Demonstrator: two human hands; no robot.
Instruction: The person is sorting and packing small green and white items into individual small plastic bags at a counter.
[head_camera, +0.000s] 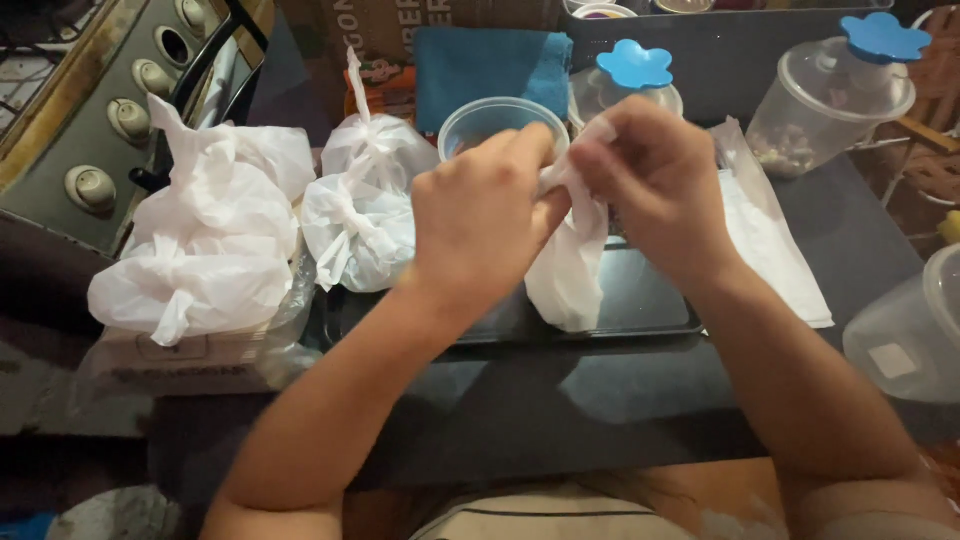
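My left hand (478, 215) and my right hand (652, 185) meet over a small white plastic bag (568, 270), both pinching its top. The bag hangs down onto a dark flat scale or tray (640, 300). Behind my hands stands a clear round plastic cup (480, 120), partly hidden by my fingers.
Several tied white plastic bags (215, 240) lie at the left, two more (362, 200) beside the tray. A stack of flat plastic bags (770, 240) lies at the right. Clear jars with blue flower lids (830, 90), a blue cloth (480, 60), a stove with knobs (110, 110) surround them.
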